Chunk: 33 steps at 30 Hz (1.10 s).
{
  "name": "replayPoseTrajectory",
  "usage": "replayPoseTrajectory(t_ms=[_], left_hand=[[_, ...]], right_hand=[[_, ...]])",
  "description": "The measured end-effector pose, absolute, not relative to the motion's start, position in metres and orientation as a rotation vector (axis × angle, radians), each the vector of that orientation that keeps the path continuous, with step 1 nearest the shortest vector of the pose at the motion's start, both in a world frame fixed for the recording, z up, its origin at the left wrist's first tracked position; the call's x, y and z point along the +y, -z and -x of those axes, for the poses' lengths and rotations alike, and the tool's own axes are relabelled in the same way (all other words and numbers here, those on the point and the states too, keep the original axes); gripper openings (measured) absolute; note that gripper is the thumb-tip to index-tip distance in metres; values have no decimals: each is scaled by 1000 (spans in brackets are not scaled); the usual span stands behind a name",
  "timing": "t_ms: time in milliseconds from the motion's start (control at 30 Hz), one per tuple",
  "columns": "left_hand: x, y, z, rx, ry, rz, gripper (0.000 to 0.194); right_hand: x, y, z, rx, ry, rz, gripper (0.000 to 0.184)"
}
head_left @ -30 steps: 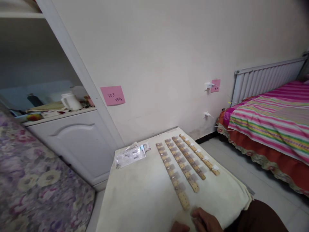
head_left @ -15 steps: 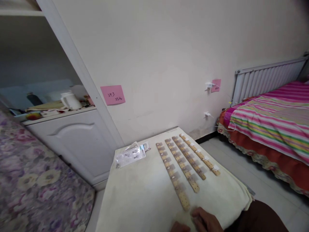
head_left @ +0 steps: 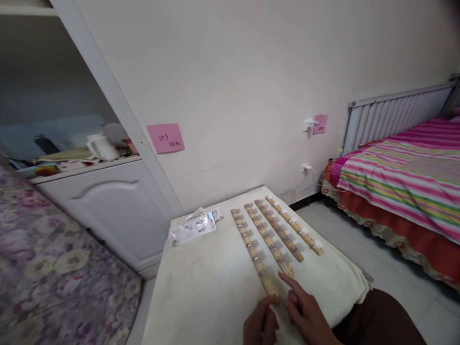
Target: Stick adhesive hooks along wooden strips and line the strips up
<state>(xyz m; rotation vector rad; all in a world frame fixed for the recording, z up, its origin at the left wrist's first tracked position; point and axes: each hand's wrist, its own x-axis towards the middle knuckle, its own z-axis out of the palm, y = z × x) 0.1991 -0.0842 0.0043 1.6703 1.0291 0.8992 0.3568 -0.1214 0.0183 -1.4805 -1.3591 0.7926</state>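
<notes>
Several yellowish wooden strips with small holes lie side by side on the cloth-covered table (head_left: 201,282). Clear plastic-looking tabs sit along most of them; the rightmost strip (head_left: 308,238) bears small white pieces. At the near end of the leftmost strip (head_left: 270,286) is my left hand (head_left: 259,322), its curled fingers closed on the strip's tip. My right hand (head_left: 308,311) has its index finger stretched out beside the near end of the second strip (head_left: 286,269), while its other fingers bend. Nothing shows in the right hand.
Clear plastic packaging (head_left: 194,228) lies at the table's back left. A white cabinet (head_left: 108,211) and a floral cloth (head_left: 61,268) stand to the left. Plugs (head_left: 309,124) with cables stick out from the wall. A bed (head_left: 406,167) is on the right.
Both hands have moved up and forward from the lower edge. My left hand has reached the leftmost strip's end, and my right index finger has stretched out. The view has shifted slightly.
</notes>
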Motion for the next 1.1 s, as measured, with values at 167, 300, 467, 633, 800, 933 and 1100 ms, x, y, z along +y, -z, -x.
replayPoseTrajectory(t_ms=[167,300,467,633,800,933,1100], left_hand=[[-82,-40,-203,981,-1093,-1667,59],[-83,-69,-205,1076,-1168,-1700,65],[-82,-106,-203,1213,-1172,-1811,71],[-78,-133,-196,1407,-1174,-1921,74],[-74,-147,-189,1498,-1197,-1979,75],[-72,-152,-187,1539,-1224,-1975,77],[-70,-152,-188,1552,-1195,-1980,75]], right_hand=[[-118,-49,-356,-1292,-739,1435,62],[-116,-76,-356,-1258,-668,1439,73],[-113,-105,-367,-1332,-493,1439,77],[-109,-124,-381,-1438,-331,1414,75],[-108,-133,-392,-1460,-237,1430,75],[-109,-137,-399,-1431,-197,1440,76],[-109,-138,-402,-1426,-190,1456,76]])
